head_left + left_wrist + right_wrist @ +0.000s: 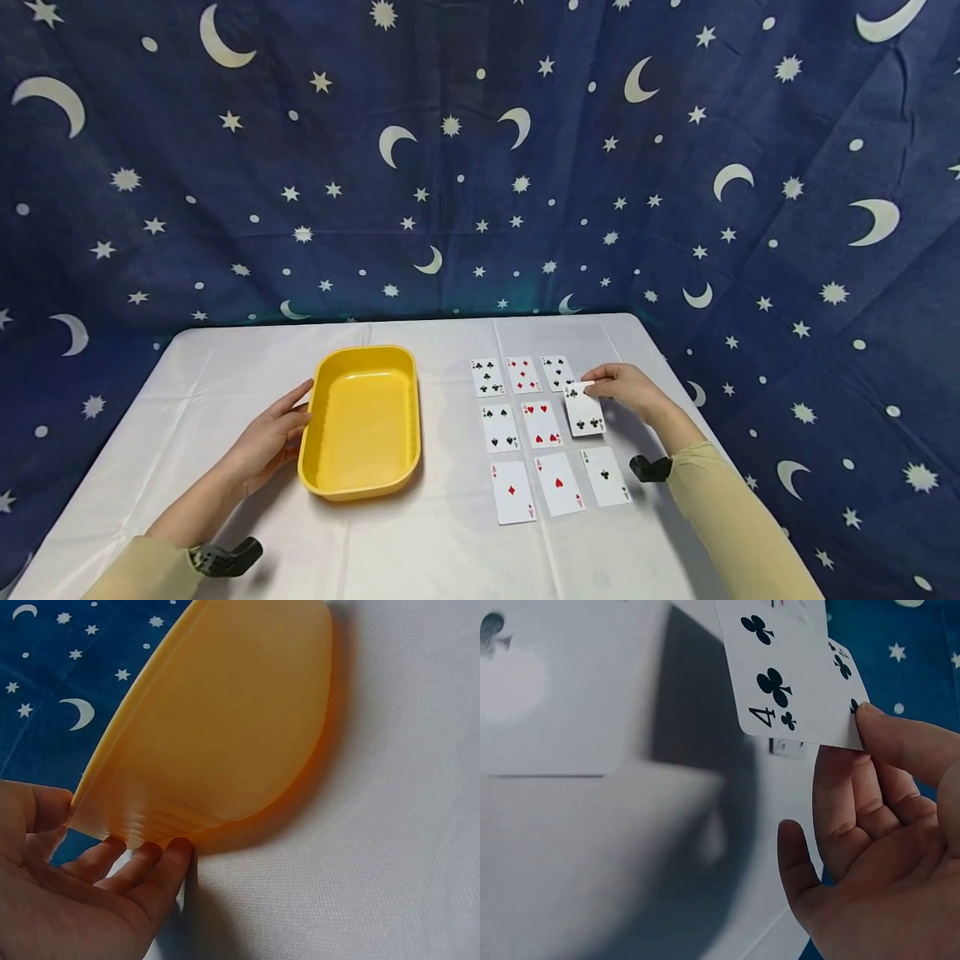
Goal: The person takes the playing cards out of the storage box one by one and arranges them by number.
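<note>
Head view: white-covered table (420,550) in front of a dark blue backdrop (480,150) printed with moons and stars.

Left hand (272,437) lay at the 9 o'clock side of the yellow tray (362,479). Fingers were straight and relaxed, tips against the tray's outer wall. Left wrist view confirmed it: fingertips (169,859) touched the base of the wall, thumb up near the rim, nothing gripped. Tray sat flat on the table, left of centre, with nothing visible inside.

Right hand (628,390) was at roughly 3 o'clock from the tray, at the right edge of a three-by-three grid of face-up playing cards (536,433). It pinched the four of clubs (584,410) by one corner. Right wrist view: thumb on top of the corner, fingers (847,802) beneath, card (787,671) lifted off the cloth and tilted, casting a shadow on the table. This card belonged to the middle row, right column, and hung slightly askew compared with its neighbours.

Rest of grid lay flat. Far row: clubs, diamonds, clubs. Middle row: spades, then hearts. Near row: ace of diamonds (512,491), ace of hearts (559,484), ace of clubs (605,476). Far-row ranks were too small to read.

A black wrist mount showed on each arm; sleeves were pale yellow-beige.
</note>
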